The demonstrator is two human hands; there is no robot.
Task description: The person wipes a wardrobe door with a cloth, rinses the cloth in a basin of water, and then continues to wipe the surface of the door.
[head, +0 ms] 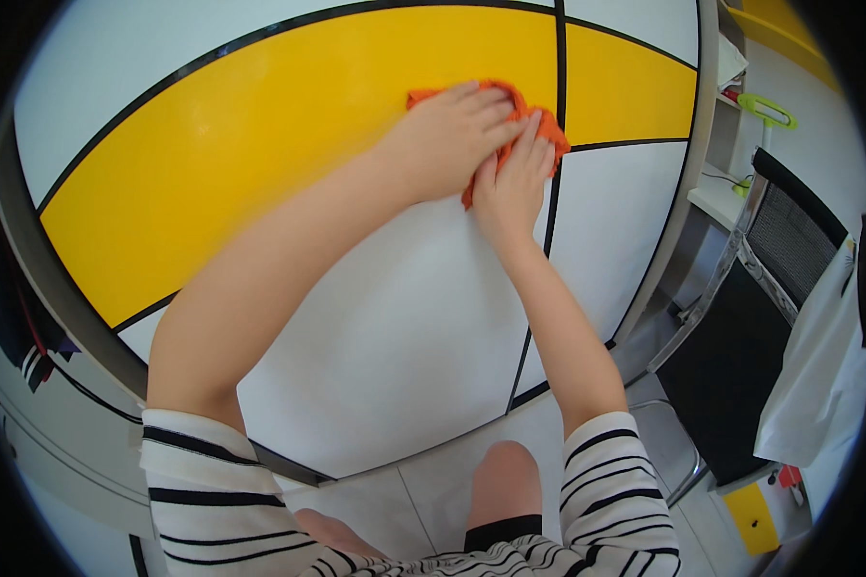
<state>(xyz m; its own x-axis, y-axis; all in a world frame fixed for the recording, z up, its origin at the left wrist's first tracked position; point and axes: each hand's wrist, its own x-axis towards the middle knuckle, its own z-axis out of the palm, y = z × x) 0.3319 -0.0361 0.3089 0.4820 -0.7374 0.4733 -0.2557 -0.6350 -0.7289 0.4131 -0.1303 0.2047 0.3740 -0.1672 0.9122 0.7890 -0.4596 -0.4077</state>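
Note:
An orange cloth lies bunched against the yellow and white panelled wardrobe door, beside the black vertical strip. My left hand rests on the cloth with its fingers spread over the upper part. Just right of it and slightly lower, my right hand presses on the cloth too, its fingertips close to those of my left hand. Parts of the cloth stick out above and below both hands. The palms are hidden.
A black chair with a mesh back stands at the right, a white cloth hanging over it. Behind it are shelves and a green lamp. Dark clothes hang at the far left. My knees are near the tiled floor below.

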